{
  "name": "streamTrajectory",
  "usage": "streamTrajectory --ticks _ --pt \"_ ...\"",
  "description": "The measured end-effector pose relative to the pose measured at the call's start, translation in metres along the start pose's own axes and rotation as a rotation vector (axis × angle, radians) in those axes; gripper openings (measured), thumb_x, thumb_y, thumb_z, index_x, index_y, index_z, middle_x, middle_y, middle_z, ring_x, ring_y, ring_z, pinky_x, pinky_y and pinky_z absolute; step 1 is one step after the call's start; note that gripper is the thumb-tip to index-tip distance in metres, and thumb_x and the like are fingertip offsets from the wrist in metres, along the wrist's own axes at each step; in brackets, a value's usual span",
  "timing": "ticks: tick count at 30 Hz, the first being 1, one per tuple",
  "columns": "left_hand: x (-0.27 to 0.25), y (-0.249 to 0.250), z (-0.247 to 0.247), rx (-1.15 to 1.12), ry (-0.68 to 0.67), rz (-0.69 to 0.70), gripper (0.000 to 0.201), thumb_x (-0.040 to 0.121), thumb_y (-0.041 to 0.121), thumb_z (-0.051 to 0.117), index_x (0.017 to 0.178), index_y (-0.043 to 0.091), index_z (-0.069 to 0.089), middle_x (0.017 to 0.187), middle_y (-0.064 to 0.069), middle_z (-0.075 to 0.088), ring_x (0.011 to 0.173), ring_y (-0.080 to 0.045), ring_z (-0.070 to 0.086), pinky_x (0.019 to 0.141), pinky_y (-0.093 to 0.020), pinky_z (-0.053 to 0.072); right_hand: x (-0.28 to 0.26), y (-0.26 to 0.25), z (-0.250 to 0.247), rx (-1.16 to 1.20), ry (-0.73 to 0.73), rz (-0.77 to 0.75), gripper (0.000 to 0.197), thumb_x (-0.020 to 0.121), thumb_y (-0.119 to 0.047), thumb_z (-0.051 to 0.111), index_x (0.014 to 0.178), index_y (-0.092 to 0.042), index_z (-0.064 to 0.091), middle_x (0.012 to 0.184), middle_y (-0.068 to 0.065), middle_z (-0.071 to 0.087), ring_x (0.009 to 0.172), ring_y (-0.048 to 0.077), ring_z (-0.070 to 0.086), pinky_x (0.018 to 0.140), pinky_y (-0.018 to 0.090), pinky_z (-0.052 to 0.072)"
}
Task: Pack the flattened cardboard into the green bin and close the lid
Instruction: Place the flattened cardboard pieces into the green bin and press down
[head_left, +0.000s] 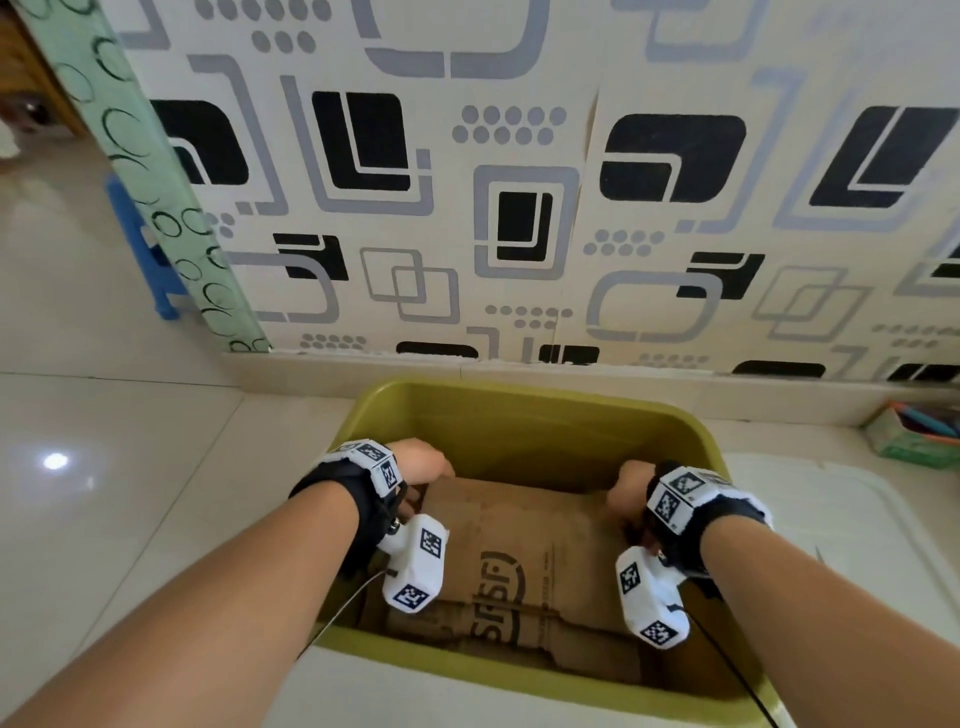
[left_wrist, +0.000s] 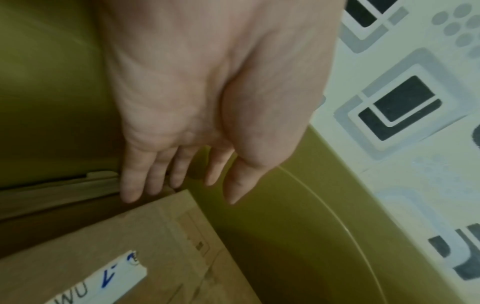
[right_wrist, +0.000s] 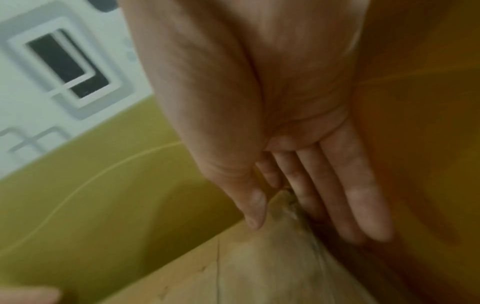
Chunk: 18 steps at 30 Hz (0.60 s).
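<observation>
The green bin (head_left: 524, 410), smooth olive plastic with rounded corners, fills the lower centre of the head view. Inside it lies the flattened cardboard (head_left: 524, 561), matte brown and creased, its long axis running from the frame's bottom toward the patterned wall (head_left: 519, 182). A dark printed logo on it is too distorted to read; the left wrist view shows a white label (left_wrist: 103, 281) with "WU" and blue marks. The left hand (head_left: 421, 462) and right hand (head_left: 631, 491) sit at the sheet's far corners, fingers (left_wrist: 135, 176) straight and close together, tips against the cardboard edges.
</observation>
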<state>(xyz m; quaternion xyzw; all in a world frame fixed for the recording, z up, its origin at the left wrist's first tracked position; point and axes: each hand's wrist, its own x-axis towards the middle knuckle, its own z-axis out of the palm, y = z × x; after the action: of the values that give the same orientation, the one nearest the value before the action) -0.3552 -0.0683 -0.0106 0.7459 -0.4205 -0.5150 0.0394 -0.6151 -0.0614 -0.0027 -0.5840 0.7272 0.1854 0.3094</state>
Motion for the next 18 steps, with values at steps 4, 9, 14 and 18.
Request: streamTrajectory --ticks 4,9,14,18 --pt "-0.006 0.012 -0.005 -0.131 0.073 0.046 0.015 0.099 0.018 0.055 0.106 0.005 0.055 0.095 -0.010 0.059 0.080 -0.024 0.060 0.072 -0.038 0.057 0.000 -0.008 -0.013 0.088 -0.032 -0.037 0.022 0.099 -0.026 0.059 0.088 -0.008 0.066 0.102 0.015 0.074 0.074 0.025 0.065 0.063 0.032 0.050" --pt "-0.005 0.008 0.013 -0.070 -0.099 0.004 0.022 0.099 0.026 0.053 0.095 0.009 0.066 0.092 -0.005 0.068 0.082 -0.024 0.067 0.096 -0.046 0.057 0.001 -0.018 0.000 0.151 -0.287 -0.105 0.024 0.098 -0.031 0.064 0.083 -0.013 0.073 0.092 0.005 0.079 0.061 0.015 0.067 0.051 0.022 0.052" --pt "0.007 0.003 0.024 -0.046 -0.196 -0.063 0.027 0.100 0.031 0.048 0.114 0.014 0.063 0.111 -0.006 0.071 0.096 -0.028 0.068 0.069 -0.034 0.052 0.011 -0.017 0.015 0.112 -0.376 -0.074 0.032 0.097 -0.032 0.064 0.072 -0.015 0.074 0.083 0.000 0.078 0.063 0.017 0.063 0.061 0.029 0.051" --pt "0.021 -0.006 0.026 -0.135 -0.174 -0.094 0.018 0.096 0.029 0.055 0.098 0.016 0.067 0.096 -0.006 0.072 0.079 -0.023 0.070 0.060 -0.031 0.055 0.016 -0.014 0.019 0.138 -0.364 -0.040 0.034 0.094 -0.035 0.067 0.067 -0.015 0.073 0.074 0.002 0.073 0.062 0.020 0.062 0.068 0.032 0.052"
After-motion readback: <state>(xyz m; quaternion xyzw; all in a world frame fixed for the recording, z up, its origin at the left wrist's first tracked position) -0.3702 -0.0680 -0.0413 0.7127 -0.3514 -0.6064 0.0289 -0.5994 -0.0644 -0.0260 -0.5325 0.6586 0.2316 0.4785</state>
